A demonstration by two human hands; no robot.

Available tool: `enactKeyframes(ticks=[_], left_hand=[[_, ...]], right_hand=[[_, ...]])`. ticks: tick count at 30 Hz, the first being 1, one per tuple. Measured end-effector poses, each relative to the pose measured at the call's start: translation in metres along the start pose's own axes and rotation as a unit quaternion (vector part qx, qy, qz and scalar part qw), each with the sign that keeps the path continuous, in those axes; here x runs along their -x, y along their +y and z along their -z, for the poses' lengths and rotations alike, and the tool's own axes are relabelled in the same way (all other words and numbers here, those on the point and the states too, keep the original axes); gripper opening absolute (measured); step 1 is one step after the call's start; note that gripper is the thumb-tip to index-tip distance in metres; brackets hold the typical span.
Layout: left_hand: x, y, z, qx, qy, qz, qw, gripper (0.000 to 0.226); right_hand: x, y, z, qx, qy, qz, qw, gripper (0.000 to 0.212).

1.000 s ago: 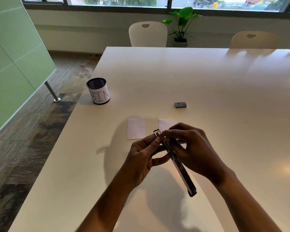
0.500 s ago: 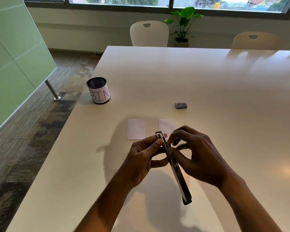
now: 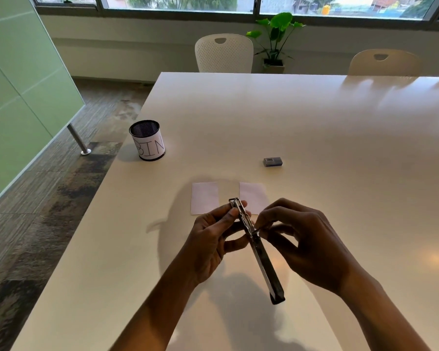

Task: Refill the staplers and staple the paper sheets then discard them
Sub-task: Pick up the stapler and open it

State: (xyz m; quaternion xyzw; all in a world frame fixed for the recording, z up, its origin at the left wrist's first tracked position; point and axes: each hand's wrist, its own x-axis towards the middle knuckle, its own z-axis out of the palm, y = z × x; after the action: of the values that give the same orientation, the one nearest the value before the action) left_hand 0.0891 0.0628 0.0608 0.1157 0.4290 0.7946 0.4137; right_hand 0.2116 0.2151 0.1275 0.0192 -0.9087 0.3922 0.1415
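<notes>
A stapler (image 3: 257, 249) is swung fully open into one long strip, its metal channel pointing away from me and its black cover end toward me. My left hand (image 3: 213, 239) grips the metal channel end, thumb on top. My right hand (image 3: 304, 241) pinches a thin strip of staples (image 3: 257, 230) against the channel's right side. Two small white paper sheets (image 3: 204, 197) (image 3: 254, 196) lie flat on the white table (image 3: 314, 127) just beyond my hands. A small grey staple box (image 3: 272, 162) sits further back.
A black mesh cup (image 3: 148, 140) with a paper label reading BIN stands at the table's left edge. White chairs (image 3: 223, 53) and a potted plant (image 3: 274, 39) are past the far edge. Floor and a green glass partition (image 3: 18, 79) lie to the left.
My right hand has drawn back from over the stapler's front end to its right side, fingers now pinching at the channel. The stapler's black end has swung slightly nearer me.
</notes>
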Motion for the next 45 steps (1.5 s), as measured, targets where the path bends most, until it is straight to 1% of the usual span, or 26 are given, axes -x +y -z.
enactKeyframes(ticks=[4,6,9,11,12,14,19,22,28,31,34,36,39,41,45], left_hand=[[-0.001,0.002,0.005,-0.002,0.000,0.000,1.000,0.030],[0.000,0.001,0.004,-0.005,-0.002,0.000,1.000,0.030],[0.000,0.001,0.004,-0.011,0.000,-0.004,1.000,0.030],[0.001,0.001,0.004,-0.019,-0.002,-0.007,1.000,0.028],[0.002,0.001,0.003,-0.021,-0.005,-0.008,1.000,0.027],[0.002,0.001,0.001,-0.022,-0.010,-0.010,1.000,0.028],[0.004,0.001,-0.004,-0.046,-0.023,-0.021,0.998,0.028],[0.005,0.002,-0.004,-0.044,-0.024,-0.022,0.999,0.028],[0.006,0.000,0.000,-0.046,-0.014,-0.021,0.999,0.028],[0.005,-0.001,0.003,-0.033,0.002,-0.016,0.999,0.028],[0.005,0.000,0.004,-0.032,-0.002,-0.016,0.999,0.029],[0.005,-0.001,0.003,-0.033,-0.001,-0.012,0.999,0.029],[0.004,-0.002,0.001,-0.032,-0.001,-0.008,0.999,0.028],[0.004,-0.002,-0.001,-0.036,-0.007,-0.008,0.999,0.027],[0.004,-0.004,-0.002,-0.042,-0.009,-0.002,0.999,0.029]], right_hand=[[0.011,-0.004,-0.012,0.052,0.060,0.039,0.996,0.029],[0.015,-0.002,-0.015,0.051,0.082,0.044,0.994,0.032],[0.015,0.006,-0.015,-0.022,0.071,0.032,0.997,0.035],[0.010,0.014,-0.015,-0.092,0.064,0.004,0.994,0.035],[0.006,0.017,-0.015,-0.106,0.069,-0.014,0.992,0.037],[-0.003,0.021,-0.016,-0.084,0.077,-0.030,0.993,0.039],[-0.018,0.019,-0.018,0.021,0.051,0.016,0.998,0.040],[-0.021,0.018,-0.019,0.063,0.026,0.016,0.998,0.040],[-0.019,0.014,-0.019,0.061,0.000,-0.011,0.998,0.040],[-0.012,0.012,-0.019,0.050,-0.003,-0.017,0.999,0.039],[-0.005,0.011,-0.019,0.044,-0.006,-0.021,0.999,0.041],[-0.003,0.010,-0.019,0.041,0.001,-0.024,0.999,0.040],[-0.005,0.010,-0.016,0.022,0.040,-0.021,0.999,0.037],[-0.009,0.010,-0.011,0.016,0.048,-0.017,0.999,0.035],[-0.015,0.009,-0.006,0.044,-0.006,-0.015,0.999,0.032]])
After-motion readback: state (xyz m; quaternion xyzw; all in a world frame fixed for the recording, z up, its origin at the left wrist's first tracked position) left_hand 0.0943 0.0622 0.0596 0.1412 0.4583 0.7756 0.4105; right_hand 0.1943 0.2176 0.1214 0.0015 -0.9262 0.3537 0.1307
